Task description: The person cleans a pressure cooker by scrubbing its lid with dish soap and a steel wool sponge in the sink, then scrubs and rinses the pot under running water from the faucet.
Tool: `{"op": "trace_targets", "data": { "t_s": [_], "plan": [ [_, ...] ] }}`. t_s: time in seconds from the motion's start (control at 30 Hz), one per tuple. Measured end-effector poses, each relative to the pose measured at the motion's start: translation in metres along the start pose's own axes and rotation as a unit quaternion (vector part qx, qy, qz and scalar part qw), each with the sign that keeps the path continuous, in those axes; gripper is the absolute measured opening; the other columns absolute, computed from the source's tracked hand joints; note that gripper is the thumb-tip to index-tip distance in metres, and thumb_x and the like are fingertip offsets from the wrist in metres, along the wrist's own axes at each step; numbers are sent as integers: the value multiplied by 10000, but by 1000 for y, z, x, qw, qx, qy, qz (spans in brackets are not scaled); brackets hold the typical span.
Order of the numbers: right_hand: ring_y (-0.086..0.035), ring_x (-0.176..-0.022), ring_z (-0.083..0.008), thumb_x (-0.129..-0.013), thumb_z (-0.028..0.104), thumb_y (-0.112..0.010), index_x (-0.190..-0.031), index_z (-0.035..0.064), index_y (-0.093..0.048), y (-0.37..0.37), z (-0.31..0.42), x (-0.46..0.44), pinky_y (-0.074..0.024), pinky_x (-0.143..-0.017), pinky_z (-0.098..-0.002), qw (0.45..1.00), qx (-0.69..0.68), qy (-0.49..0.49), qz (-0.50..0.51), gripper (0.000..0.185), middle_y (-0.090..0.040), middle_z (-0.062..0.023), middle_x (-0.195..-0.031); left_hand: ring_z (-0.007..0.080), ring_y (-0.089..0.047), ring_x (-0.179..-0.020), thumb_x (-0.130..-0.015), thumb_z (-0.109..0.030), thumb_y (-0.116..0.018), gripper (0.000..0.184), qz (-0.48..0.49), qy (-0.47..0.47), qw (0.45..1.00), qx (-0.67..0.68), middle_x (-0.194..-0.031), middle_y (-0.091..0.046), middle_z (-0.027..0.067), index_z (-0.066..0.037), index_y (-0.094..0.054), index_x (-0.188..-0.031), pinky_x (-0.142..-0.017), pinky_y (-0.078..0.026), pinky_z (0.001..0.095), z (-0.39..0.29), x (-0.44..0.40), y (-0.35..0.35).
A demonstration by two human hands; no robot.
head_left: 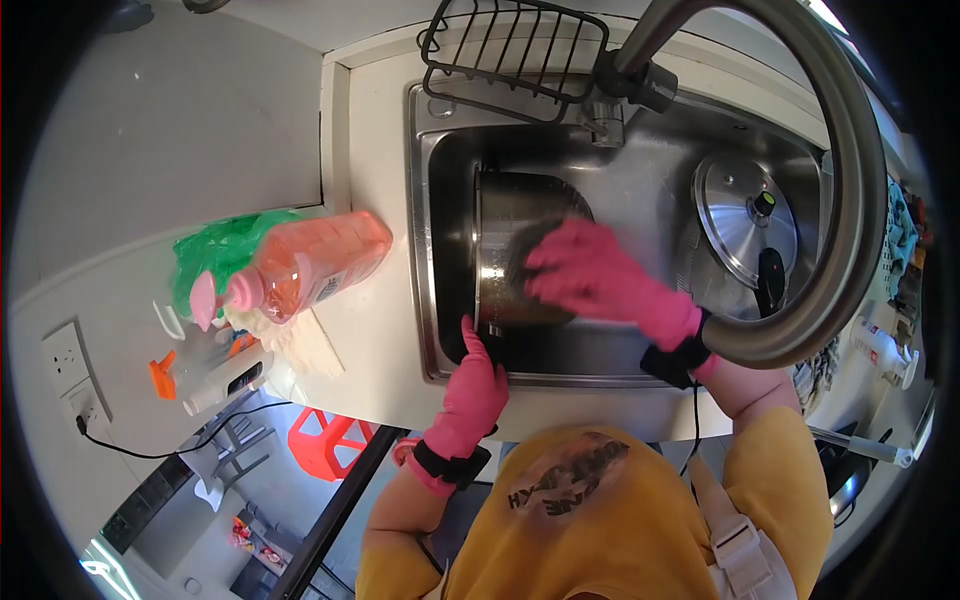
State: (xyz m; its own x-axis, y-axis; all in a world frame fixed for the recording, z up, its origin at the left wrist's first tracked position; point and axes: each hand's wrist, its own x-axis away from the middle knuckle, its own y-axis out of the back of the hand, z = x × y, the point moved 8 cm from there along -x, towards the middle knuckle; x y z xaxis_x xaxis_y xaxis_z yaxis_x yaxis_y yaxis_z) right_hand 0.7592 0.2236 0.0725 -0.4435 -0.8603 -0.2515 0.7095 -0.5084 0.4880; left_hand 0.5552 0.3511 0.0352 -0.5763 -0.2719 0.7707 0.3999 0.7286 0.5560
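A steel pot (510,225) lies on its side in the left part of the sink, its rim toward the left. My right hand (590,275), in a pink rubber glove, presses a dark scrubber (525,245) against the pot's side; scrubber and fingers are slightly blurred. My left hand (477,375), in a matching glove, is at the pot's lower edge by a dark handle. One finger points up along the rim; the other fingers are mostly hidden.
A lid (740,215) leans in the sink's right part. The curved faucet (850,200) arches over the right side. A wire rack (515,50) sits behind the sink. A pink soap bottle (325,262) and spray bottle (225,382) lie to the left.
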Motion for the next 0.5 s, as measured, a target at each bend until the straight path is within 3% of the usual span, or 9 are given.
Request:
{"op": "trace_targets", "data": {
  "t_s": [0.07,0.17,0.23,0.33,0.37,0.43,0.5],
  "plan": [
    [-612,-1048,-281,-873,228,-682,-995,137,-739,-22,30,-14,-443,-981,-459,997,36,47,49,163,-684,-81,-1086,405,-651,-656,-919,-140,-565,951,15,4,1000,18,-738,-641,248,-29,151,-1536,-627,-507,473,-1,1,1],
    [-630,-1029,-290,-901,253,-653,-1004,118,-726,-10,-16,-71,-460,-952,-448,995,-57,22,73,185,-681,-85,-1079,415,-661,-706,-923,-140,-562,949,8,10,1000,21,-780,-646,258,-38,152,-1538,-672,-516,471,3,1,-1],
    [-630,-1040,-298,-918,272,-629,-1038,122,-723,-1,-77,-85,-452,-964,-446,995,9,-97,-18,214,-680,-87,-1082,422,-666,-739,-924,-143,-563,947,-3,9,1000,18,-807,-650,264,-42,150,-1540,-699,-518,471,5,-1,-1],
    [-616,-1063,-298,-938,289,-603,-1081,118,-716,3,-98,-74,-458,-963,-427,973,-58,-216,60,249,-679,-91,-1103,427,-670,-769,-924,-146,-566,945,-2,8,1000,17,-835,-656,268,-41,141,-1542,-721,-517,474,5,-2,-1],
    [-610,-1068,-306,-943,290,-599,-1090,111,-713,2,-73,-74,-464,-958,-421,995,-18,-85,53,258,-677,-92,-1113,427,-669,-769,-923,-144,-566,943,-2,7,1000,21,-838,-656,269,-39,137,-1542,-721,-516,475,4,-3,1],
    [-598,-1079,-324,-953,294,-591,-1108,96,-707,-12,10,-49,-475,-946,-411,983,50,172,42,277,-673,-96,-1133,414,-653,-702,-919,-139,-568,941,-16,-17,999,21,-778,-641,253,-17,132,-1536,-664,-507,477,4,-3,-1],
    [-610,-1092,-298,-963,330,-576,-1124,114,-705,-8,9,-44,-469,-963,-372,992,47,119,11,298,-676,-100,-1143,385,-621,-567,-912,-133,-569,944,-52,-73,996,11,-650,-609,221,25,133,-1523,-551,-491,477,3,-1,0]
  ]
}}
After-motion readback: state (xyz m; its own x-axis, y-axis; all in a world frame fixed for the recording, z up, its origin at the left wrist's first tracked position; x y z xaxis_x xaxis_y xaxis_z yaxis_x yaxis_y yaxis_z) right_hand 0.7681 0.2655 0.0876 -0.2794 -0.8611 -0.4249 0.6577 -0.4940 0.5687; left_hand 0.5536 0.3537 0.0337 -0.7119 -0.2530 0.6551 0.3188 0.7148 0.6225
